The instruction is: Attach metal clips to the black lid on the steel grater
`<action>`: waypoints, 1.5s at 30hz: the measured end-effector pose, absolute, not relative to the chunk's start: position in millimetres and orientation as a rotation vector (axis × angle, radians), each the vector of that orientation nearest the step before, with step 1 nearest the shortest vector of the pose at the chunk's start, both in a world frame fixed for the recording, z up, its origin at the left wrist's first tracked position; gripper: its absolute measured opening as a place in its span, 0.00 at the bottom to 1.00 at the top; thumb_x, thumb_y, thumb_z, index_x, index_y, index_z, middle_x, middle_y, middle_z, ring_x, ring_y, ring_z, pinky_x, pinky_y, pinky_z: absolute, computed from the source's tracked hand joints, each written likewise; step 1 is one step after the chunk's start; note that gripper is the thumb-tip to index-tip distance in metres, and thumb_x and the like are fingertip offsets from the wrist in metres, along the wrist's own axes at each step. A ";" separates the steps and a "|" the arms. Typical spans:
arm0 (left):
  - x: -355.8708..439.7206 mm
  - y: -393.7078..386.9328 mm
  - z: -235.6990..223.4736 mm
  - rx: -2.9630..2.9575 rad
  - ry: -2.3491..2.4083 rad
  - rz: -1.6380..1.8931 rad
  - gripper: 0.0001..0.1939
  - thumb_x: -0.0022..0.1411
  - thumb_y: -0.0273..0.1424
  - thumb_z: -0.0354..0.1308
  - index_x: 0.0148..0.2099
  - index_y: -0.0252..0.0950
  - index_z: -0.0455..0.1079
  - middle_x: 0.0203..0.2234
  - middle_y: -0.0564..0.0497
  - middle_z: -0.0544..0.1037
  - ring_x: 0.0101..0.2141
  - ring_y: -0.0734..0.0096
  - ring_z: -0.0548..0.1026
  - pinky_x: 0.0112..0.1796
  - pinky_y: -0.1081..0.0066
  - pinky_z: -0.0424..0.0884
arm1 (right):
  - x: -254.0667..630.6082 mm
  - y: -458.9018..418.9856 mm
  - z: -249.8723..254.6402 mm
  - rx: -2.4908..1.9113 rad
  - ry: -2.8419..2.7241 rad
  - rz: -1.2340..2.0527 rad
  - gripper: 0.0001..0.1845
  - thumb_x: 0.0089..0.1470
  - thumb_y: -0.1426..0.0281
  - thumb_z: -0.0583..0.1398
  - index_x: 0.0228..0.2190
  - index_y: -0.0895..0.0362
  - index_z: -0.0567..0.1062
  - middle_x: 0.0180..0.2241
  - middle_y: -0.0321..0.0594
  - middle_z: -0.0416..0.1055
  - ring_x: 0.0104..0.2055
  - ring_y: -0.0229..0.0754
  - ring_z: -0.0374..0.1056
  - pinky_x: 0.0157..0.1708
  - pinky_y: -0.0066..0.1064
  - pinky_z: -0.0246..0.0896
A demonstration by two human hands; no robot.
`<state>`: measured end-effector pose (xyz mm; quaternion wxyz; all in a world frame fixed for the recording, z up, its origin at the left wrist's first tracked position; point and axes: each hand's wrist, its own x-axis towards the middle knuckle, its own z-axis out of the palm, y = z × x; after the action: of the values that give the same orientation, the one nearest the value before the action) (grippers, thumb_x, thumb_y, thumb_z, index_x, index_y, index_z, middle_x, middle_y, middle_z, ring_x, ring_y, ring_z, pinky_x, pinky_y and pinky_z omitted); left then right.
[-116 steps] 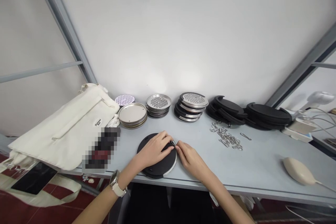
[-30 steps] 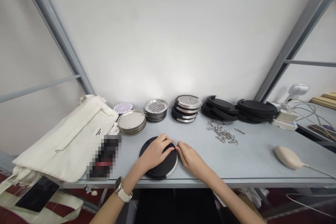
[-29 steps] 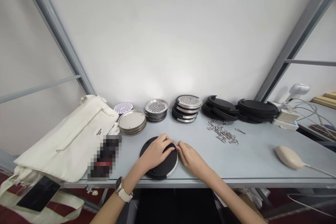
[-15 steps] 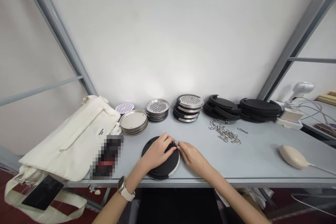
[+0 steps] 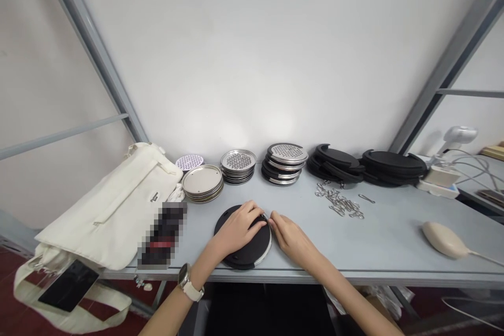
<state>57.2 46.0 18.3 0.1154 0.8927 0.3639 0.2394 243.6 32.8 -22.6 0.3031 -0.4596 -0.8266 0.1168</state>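
The left hand [image 5: 238, 229] grips a black round disc [image 5: 249, 253]; the right hand [image 5: 291, 241] pinches its rim, both hands close together; metal clips [image 5: 338, 203] lie to the right.

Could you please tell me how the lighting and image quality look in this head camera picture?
In the head view, soft glare brightens the smooth white wall; wide-angle distortion makes the grey metal frame upright lean; a blocky dark pixelated patch hides one object; the bare left hand and bare right hand look sharp.
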 end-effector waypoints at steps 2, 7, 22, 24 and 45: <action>57.1 45.7 18.2 2.610 1.070 0.709 0.09 0.68 0.31 0.49 0.48 0.38 0.66 0.39 0.48 0.68 0.42 0.66 0.69 0.44 0.66 0.67 | 244.0 33.1 -23.3 -1.243 -2.191 0.315 0.11 0.65 0.70 0.43 0.29 0.53 0.58 0.24 0.36 0.65 0.24 0.40 0.61 0.25 0.30 0.54; 56.8 45.0 18.7 2.605 1.065 0.707 0.08 0.68 0.32 0.49 0.47 0.37 0.66 0.38 0.48 0.68 0.41 0.65 0.69 0.44 0.65 0.67 | 246.0 34.2 -24.1 -1.295 -2.150 0.348 0.11 0.65 0.70 0.43 0.31 0.53 0.58 0.23 0.35 0.65 0.24 0.41 0.62 0.25 0.30 0.53; 56.8 44.8 19.4 2.609 1.071 0.704 0.09 0.68 0.31 0.49 0.48 0.37 0.65 0.40 0.48 0.68 0.42 0.65 0.69 0.45 0.66 0.67 | 245.9 34.8 -25.0 -1.267 -2.227 0.353 0.12 0.65 0.69 0.43 0.29 0.54 0.59 0.26 0.37 0.65 0.27 0.41 0.62 0.28 0.30 0.55; 56.8 45.0 19.0 2.612 1.072 0.698 0.09 0.68 0.30 0.49 0.48 0.37 0.65 0.40 0.48 0.68 0.43 0.65 0.68 0.45 0.66 0.67 | 246.1 34.7 -25.8 -1.266 -2.232 0.335 0.12 0.65 0.70 0.43 0.29 0.54 0.59 0.26 0.37 0.65 0.27 0.41 0.63 0.28 0.30 0.55; 56.9 44.9 19.2 2.621 1.075 0.710 0.08 0.67 0.30 0.49 0.47 0.38 0.66 0.39 0.50 0.68 0.41 0.67 0.69 0.44 0.68 0.67 | 244.6 33.7 -22.3 -1.242 -2.225 0.357 0.12 0.65 0.70 0.43 0.29 0.54 0.59 0.26 0.38 0.66 0.27 0.41 0.63 0.28 0.30 0.56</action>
<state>56.9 44.9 19.2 0.1105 0.8919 0.3659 0.2416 244.6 33.7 -22.3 0.2805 -0.4635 -0.8299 0.1333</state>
